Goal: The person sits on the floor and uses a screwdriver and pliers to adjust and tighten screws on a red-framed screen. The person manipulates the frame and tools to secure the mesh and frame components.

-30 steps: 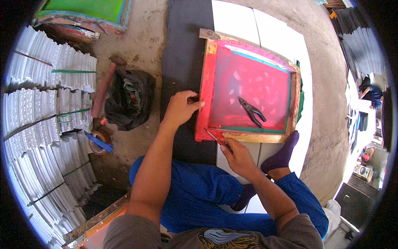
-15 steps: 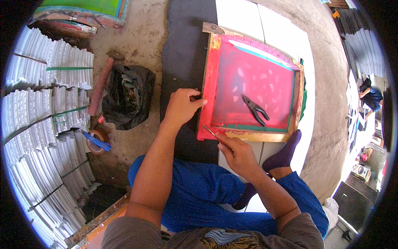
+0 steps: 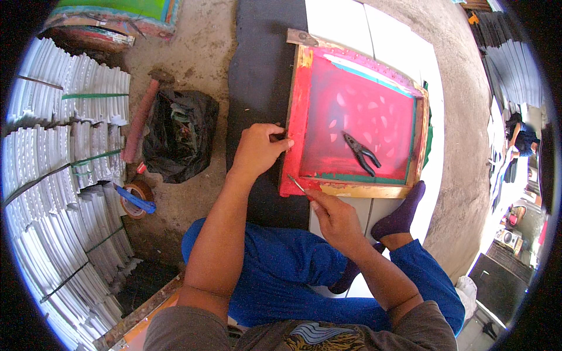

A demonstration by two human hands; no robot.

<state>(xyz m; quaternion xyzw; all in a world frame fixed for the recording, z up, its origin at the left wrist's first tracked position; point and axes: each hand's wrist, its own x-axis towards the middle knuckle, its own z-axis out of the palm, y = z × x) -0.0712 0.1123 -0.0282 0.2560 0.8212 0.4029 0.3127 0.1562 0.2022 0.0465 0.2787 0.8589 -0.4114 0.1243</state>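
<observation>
A wooden screen-printing frame with pinkish-red mesh lies in front of me, its left side smeared with red paint. My left hand pinches that left side, thumb on top and fingers at the outer edge. In my right hand is a slim tool that looks like a screwdriver, with a thin metal shaft and a reddish handle. Its tip touches or hovers just over the frame's near left corner. Dark pliers rest on the mesh, handles toward me.
Bundled stacks of white sheets line the left. Beside them are a hammer, a black plastic bag and a brown tape roll with a blue cutter on it. My socked foot touches the frame's near right corner. Another person sits far right.
The screwdriver's tip has shifted very slightly at the corner, with a small movement of my right hand. My left hand keeps its grip on the frame.
</observation>
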